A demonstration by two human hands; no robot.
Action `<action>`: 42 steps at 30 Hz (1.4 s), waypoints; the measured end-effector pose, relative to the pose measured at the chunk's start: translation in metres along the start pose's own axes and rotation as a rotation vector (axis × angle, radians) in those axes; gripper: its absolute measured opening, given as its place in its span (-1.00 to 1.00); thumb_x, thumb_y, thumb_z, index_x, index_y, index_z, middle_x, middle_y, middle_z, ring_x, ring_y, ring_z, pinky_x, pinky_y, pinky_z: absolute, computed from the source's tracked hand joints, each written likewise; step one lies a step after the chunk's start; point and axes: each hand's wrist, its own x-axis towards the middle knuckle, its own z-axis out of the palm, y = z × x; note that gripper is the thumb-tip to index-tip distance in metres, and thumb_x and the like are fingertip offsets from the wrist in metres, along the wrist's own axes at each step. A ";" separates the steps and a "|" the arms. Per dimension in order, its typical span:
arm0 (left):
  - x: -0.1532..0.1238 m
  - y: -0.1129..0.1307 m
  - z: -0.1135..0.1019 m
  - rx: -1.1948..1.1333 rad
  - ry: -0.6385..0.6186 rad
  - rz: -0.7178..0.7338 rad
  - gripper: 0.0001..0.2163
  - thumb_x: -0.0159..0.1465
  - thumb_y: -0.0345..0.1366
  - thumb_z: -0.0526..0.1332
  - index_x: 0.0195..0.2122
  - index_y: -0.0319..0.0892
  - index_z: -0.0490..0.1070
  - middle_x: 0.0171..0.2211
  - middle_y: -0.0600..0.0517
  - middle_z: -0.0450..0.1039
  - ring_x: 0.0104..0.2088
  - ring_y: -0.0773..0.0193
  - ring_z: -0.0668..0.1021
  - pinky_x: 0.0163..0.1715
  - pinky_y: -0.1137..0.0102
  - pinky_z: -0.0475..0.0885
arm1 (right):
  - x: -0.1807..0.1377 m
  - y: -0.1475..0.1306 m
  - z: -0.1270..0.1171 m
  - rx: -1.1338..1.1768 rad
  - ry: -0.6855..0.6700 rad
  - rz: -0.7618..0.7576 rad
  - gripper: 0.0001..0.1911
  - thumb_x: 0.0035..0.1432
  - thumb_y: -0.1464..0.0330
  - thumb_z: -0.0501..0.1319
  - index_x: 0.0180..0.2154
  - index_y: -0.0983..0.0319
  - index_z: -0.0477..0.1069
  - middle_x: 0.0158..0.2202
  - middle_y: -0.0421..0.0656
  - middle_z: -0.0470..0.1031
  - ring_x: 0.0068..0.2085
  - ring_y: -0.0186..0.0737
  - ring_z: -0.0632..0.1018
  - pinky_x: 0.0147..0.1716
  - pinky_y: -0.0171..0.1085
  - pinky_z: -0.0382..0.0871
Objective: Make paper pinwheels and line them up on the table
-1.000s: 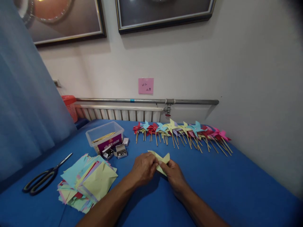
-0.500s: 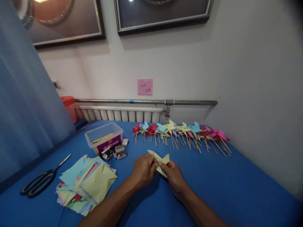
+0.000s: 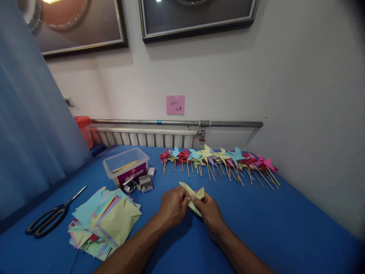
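A pale yellow paper pinwheel [image 3: 196, 206] is held between my two hands above the blue cloth [image 3: 251, 228], its blades partly folded in. My left hand [image 3: 174, 205] has its fingers closed on the pinwheel's left side near the centre. From the right, my right hand [image 3: 210, 213] grips it, thumb on top and fingers beneath. Whether a pin or stick is between my fingers is hidden. To the left lies a heap of coloured paper squares [image 3: 118, 224], a yellow one on top. Beyond it, small open boxes of metal pins [image 3: 146, 185] stand beside a clear plastic tub [image 3: 125, 161] holding wooden sticks.
Several finished pinwheels [image 3: 205, 153] on sticks lie in a row along the far edge. Black scissors [image 3: 54, 217] rest at the left, near a blue curtain [image 3: 31, 125]. A pipe [image 3: 176, 123] and radiator [image 3: 142, 137] run along the wall behind. A red basket [image 3: 84, 131] stands back left.
Both hands keep their hold on the yellow pinwheel with hardly any movement. The whole view has shifted very slightly.
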 end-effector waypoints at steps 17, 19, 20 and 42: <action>0.000 -0.002 0.005 0.016 0.025 -0.036 -0.89 0.30 -0.36 0.09 -0.36 -0.16 0.35 -0.37 0.06 0.44 -0.34 0.30 0.44 -0.30 0.40 0.23 | 0.007 0.012 -0.007 -0.086 -0.043 -0.027 -0.56 -0.13 0.00 0.44 -0.40 0.17 0.39 -0.60 -0.35 0.34 -0.58 -0.33 0.31 -0.55 -0.34 0.14; 0.000 -0.003 0.006 0.007 0.025 -0.049 -0.89 0.31 -0.35 0.09 -0.35 -0.15 0.36 -0.37 0.06 0.45 -0.35 0.30 0.44 -0.32 0.41 0.23 | 0.006 0.011 -0.007 -0.102 -0.047 -0.031 -0.56 -0.12 -0.01 0.43 -0.41 0.17 0.39 -0.61 -0.35 0.33 -0.58 -0.33 0.30 -0.56 -0.34 0.13; 0.001 -0.003 0.006 -0.001 0.029 -0.054 -0.89 0.30 -0.34 0.10 -0.36 -0.15 0.36 -0.38 0.07 0.45 -0.36 0.30 0.44 -0.33 0.41 0.22 | 0.006 0.011 -0.007 -0.113 -0.051 -0.038 -0.57 -0.11 -0.01 0.42 -0.41 0.17 0.39 -0.61 -0.35 0.32 -0.58 -0.33 0.30 -0.56 -0.34 0.12; 0.004 0.001 0.005 -0.226 0.037 -0.251 -0.89 0.24 -0.36 0.13 -0.44 -0.16 0.35 -0.50 0.11 0.39 -0.44 0.32 0.39 -0.41 0.43 0.17 | 0.004 0.008 -0.002 -0.135 -0.067 -0.076 -0.51 -0.13 -0.05 0.42 -0.39 0.20 0.41 -0.59 -0.34 0.30 -0.57 -0.36 0.27 -0.57 -0.36 0.11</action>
